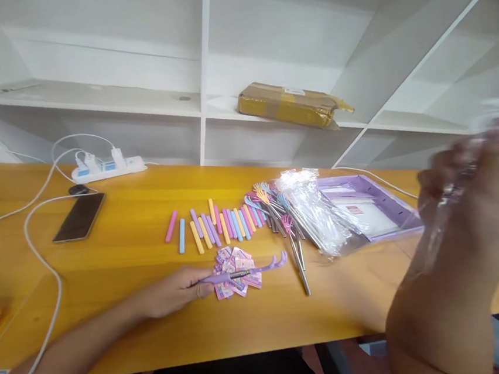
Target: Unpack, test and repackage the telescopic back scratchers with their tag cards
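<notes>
My left hand [184,290] grips a purple telescopic back scratcher [235,275] by its handle, its claw pointing right. Under it lies a pile of small pink and purple printed cards [241,258]. On the right, my right hand [478,177] is raised and smeared by motion, with crinkled clear plastic film [447,197] in its fingers. Behind the cards, pink, blue, yellow and purple handle tubes [209,229] lie in a loose row. Metal rods with claw heads [286,224] are heaped beside them, next to a stack of clear plastic bags [313,204].
A purple tray [380,189] sits at the back right. To the left are a phone [79,218], a white power strip [111,170] and loose white cables [40,263]. A taped cardboard box [285,104] rests on the white shelf [136,107] behind the table.
</notes>
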{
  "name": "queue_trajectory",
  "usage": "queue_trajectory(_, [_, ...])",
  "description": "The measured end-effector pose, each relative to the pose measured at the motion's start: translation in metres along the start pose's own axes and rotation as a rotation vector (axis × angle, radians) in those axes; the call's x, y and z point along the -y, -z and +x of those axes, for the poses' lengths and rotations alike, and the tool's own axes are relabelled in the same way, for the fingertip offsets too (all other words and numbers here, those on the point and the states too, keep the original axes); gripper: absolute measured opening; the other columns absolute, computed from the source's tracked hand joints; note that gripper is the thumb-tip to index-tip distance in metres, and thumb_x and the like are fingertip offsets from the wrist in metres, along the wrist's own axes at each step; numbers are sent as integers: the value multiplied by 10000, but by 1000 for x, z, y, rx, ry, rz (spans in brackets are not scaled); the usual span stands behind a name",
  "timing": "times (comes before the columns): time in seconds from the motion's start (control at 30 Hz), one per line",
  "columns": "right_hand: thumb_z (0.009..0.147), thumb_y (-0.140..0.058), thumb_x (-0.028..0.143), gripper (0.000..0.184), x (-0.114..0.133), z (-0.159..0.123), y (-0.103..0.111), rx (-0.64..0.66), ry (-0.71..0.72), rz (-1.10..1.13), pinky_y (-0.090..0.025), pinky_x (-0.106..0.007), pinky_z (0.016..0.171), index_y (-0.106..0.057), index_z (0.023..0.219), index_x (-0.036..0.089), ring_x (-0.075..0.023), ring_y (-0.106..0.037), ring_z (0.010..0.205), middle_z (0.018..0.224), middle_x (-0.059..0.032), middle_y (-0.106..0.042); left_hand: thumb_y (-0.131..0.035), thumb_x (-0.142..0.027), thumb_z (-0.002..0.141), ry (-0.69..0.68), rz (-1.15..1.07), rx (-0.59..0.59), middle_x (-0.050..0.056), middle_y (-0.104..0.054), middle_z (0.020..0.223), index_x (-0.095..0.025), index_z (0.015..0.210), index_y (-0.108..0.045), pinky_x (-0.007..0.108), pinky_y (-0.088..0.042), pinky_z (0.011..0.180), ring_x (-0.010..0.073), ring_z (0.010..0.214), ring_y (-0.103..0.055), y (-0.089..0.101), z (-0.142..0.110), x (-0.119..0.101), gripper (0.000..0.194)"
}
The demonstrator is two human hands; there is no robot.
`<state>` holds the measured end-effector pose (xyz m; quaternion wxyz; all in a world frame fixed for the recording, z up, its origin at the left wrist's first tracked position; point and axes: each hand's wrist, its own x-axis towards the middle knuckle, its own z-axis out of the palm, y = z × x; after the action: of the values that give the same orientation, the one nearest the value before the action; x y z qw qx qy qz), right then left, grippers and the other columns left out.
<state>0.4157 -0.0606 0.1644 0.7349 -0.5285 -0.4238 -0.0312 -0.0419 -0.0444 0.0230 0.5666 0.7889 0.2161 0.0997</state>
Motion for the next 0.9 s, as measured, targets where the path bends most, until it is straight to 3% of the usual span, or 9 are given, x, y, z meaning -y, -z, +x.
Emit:
queue_trajectory(0.13, [993, -645, 464, 312, -76, 20, -27, 654, -206, -644, -415, -326, 654, -713, 946, 163, -141, -512, 636, 747, -40, -645, -393, -596, 1098, 38, -30, -32, 17, -557, 838, -185, 1037, -655, 255, -373, 680, 164, 729, -464, -3, -1, 6, 491])
queue_trajectory(0.23, [916, -730, 439, 303, -121, 13, -55, 683, -206, -725, -460, -353, 780, -694, 899, 139, -199, -588, 773, 874, -113, -699, -343, -584, 1114, 107, -48, 6, -14, -496, 792, -208, 983, -542, 259, -389, 665, 150, 681, -434, -5, -1, 5, 445])
queue_trajectory(0.3, [905, -699, 378, 289, -130, 10, -67, 491, -98, -770, -468, -388, 882, -675, 1045, 127, -236, -606, 915, 1159, -199, -666, -329, -559, 1122, 154, -14, 9, -13, -531, 836, -220, 1002, -499, 269, -431, 712, 150, 704, -470, -6, -2, 3, 398])
queue_trajectory(0.37, [897, -643, 310, 299, -120, -1, -72, 282, 89, -740, -468, -404, 918, -631, 1140, 136, -239, -590, 952, 1265, -213, -597, -333, -516, 1127, 167, 63, -56, 7, -579, 927, -225, 1031, -482, 283, -460, 774, 160, 778, -525, -6, -1, 3, 340])
queue_trajectory(0.43, [882, -636, 286, 259, -93, -31, -73, 357, 251, -592, -482, -372, 838, -607, 1110, 168, -210, -567, 845, 1114, -134, -623, -353, -474, 1124, 143, 171, -165, 16, -594, 970, -229, 1037, -475, 290, -466, 791, 168, 825, -546, -7, 0, 6, 288])
queue_trajectory(0.57, [835, -818, 403, 368, -18, -141, -77, 1311, 227, -196, -451, -285, 690, -616, 1081, 220, -167, -575, 756, 944, -25, -657, -490, -387, 1068, 68, 464, -310, -11, -600, 855, -228, 967, -484, 273, -423, 677, 162, 718, -539, -11, 3, 17, 188])
queue_trajectory(0.67, [962, -728, 483, 287, 19, -218, -84, 1532, 140, 47, -433, -280, 675, -595, 935, 230, -162, -585, 746, 861, -4, -638, -532, -330, 1048, -136, 783, -382, 2, -620, 772, -223, 864, -509, 287, -386, 632, 179, 676, -562, -19, 4, 23, 214])
queue_trajectory(0.77, [1072, -529, 435, 360, 27, -257, -91, 1542, 75, 158, -389, -295, 627, -470, 783, 230, -151, -533, 661, 724, 17, -539, -488, -322, 1079, -333, 1003, -474, 13, -621, 703, -225, 796, -512, 313, -365, 581, 188, 618, -566, -27, 3, 26, 300])
queue_trajectory(0.9, [1082, -460, 466, 460, 20, -272, -93, 1406, -66, 203, -330, -312, 561, -375, 700, 224, -133, -439, 571, 635, 27, -433, -433, -250, 1097, -364, 1117, -514, -13, -597, 602, -227, 752, -511, 326, -342, 506, 170, 505, -542, -26, -1, 30, 355])
